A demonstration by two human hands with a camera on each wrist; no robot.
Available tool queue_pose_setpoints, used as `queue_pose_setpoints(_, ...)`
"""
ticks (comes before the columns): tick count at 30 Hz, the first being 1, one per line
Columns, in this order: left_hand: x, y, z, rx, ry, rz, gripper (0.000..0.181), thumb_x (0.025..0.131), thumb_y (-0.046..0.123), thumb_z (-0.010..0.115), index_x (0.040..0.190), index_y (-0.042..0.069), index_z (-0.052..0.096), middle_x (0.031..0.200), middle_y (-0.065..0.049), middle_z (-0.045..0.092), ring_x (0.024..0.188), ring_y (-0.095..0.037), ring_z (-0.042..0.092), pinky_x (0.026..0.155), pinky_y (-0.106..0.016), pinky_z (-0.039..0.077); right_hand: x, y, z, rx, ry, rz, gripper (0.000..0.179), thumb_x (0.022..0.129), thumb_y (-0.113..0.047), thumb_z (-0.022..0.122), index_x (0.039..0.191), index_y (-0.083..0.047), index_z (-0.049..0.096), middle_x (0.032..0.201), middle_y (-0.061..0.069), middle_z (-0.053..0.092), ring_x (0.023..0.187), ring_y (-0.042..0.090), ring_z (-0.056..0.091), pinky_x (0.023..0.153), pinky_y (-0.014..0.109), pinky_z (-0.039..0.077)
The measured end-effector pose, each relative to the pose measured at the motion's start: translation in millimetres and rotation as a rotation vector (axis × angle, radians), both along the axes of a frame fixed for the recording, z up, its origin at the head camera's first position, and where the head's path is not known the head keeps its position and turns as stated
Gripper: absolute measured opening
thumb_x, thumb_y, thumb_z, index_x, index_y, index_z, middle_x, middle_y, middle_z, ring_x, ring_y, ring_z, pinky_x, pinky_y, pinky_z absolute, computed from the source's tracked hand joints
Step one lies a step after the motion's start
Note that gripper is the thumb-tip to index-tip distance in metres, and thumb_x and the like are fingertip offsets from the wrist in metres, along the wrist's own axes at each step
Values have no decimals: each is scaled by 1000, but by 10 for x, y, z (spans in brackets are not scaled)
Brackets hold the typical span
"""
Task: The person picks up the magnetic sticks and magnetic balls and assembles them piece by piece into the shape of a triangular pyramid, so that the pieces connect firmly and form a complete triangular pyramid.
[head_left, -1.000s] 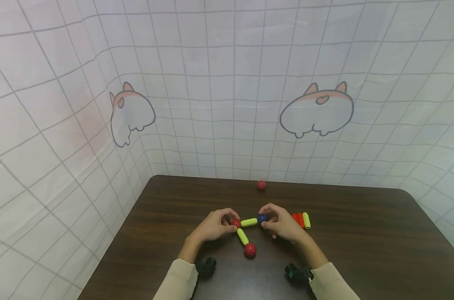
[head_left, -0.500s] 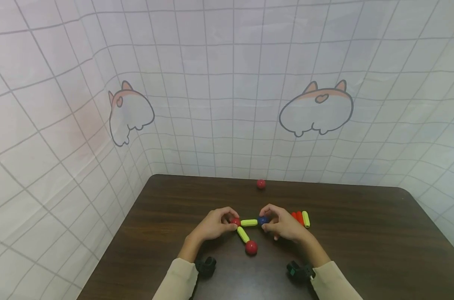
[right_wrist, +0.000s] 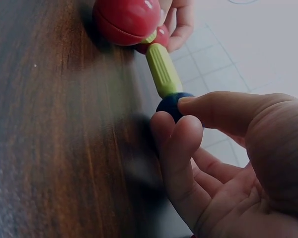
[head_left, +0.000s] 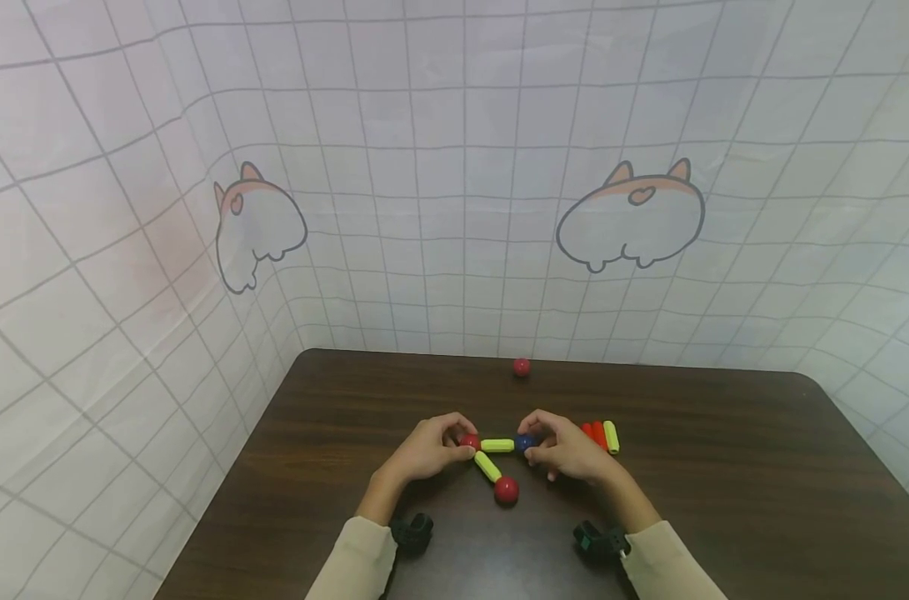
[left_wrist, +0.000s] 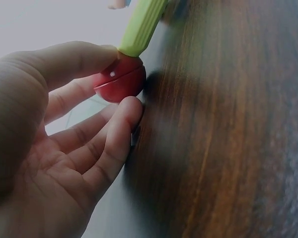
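Note:
My left hand (head_left: pixel 426 450) pinches a red ball (left_wrist: pixel 120 82) between thumb and fingers. Two yellow-green rods join that ball: one rod (head_left: pixel 497 446) runs right to a blue ball (head_left: pixel 524 442), the other rod (head_left: pixel 487 467) slants toward me and ends in a larger-looking red ball (head_left: pixel 506 491). The blue ball is pinched by my right hand (head_left: pixel 568 450), its thumb on top in the right wrist view. Together the pieces form a V lying low over the dark tabletop. Fingers partly cover both pinched balls.
Right of my right hand lie red rods (head_left: pixel 599 435) beside a yellow-green rod (head_left: pixel 611 437). A loose red ball (head_left: pixel 521 367) sits by the far edge of the brown table (head_left: pixel 724 467). A grid-patterned white curtain (head_left: pixel 439 208) stands behind and at the sides.
The near red ball has swung slightly right and away from me with its rod, narrowing the V. The blue ball has dropped slightly in view, levelling its rod. Both hands keep their hold.

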State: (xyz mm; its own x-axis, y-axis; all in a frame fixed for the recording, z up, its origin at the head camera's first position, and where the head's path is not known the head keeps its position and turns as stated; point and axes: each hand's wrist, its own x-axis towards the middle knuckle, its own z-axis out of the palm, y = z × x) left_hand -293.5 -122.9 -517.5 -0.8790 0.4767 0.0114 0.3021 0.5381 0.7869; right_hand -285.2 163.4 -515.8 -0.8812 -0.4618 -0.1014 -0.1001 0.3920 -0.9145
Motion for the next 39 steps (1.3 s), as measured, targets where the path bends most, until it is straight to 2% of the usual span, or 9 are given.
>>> queue_pose_setpoints(13,6,3,13,-8,-10,16,21,94,26,75,113,21,68,96,2,66,77,-13,58,64,-28,49,-2,0,10,7,14,-38,32,96,-2,68,125,-9,59,125,21,58,68,20,62,54,29,54)
queue_pose_setpoints(20,-2,0,-3,-20,-6,24,21,94,26,75,113,21,68,95,3,64,78,-13,57,64,-27,48,-36,150,97,-27,50,-45,37,97,-3,66,133,-1,56,130,27,56,86,29,70,54,33,55)
queue_pose_setpoints(26,0,0,-11,-25,0,29,21,94,26,75,113,21,67,94,3,63,76,-12,56,63,-26,47,-51,332,185,-44,59,-85,37,99,-8,65,134,-1,55,132,30,56,86,37,69,56,35,56)
queue_pose_setpoints(32,8,4,-11,-19,7,28,21,94,25,75,113,20,67,95,2,64,76,-12,56,63,-26,48,-47,518,256,-68,48,-152,38,101,-11,63,135,0,54,133,32,55,85,31,67,56,33,55)
queue_pose_setpoints(39,15,6,-5,-10,8,36,21,94,25,75,112,19,67,94,2,64,74,-13,56,62,-26,48,-46,784,280,-69,94,-225,43,101,-18,66,137,2,52,135,33,53,90,26,67,62,37,56)
